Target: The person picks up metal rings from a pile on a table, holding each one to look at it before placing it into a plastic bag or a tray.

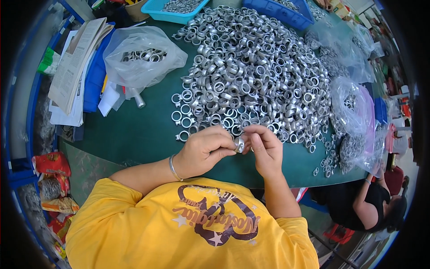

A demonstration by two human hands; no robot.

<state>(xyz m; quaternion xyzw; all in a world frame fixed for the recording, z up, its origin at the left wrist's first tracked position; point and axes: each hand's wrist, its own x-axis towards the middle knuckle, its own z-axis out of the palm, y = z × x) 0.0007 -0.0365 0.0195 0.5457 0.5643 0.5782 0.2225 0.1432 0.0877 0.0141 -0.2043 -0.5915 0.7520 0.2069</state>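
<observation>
My left hand (pixel 204 145) pinches a small silvery metal ring (pixel 239 144) between thumb and fingertips, just above the near part of the green table. Close on the ring's right side is my right hand (pixel 267 151), its thumb and fingers curved and apart; whether a fingertip touches the ring I cannot tell. Beyond both hands spreads a big heap of similar metal rings (pixel 255 67), some with a small tab on the side. A few rings (pixel 183 135) lie loose at the heap's left edge.
A clear plastic bag (pixel 145 56) of metal parts sits at the left, beside papers (pixel 76 67). Blue trays (pixel 172 10) stand at the back. More bags (pixel 356 121) and small rings (pixel 329 161) are at the right. A person in black (pixel 365 201) sits at lower right.
</observation>
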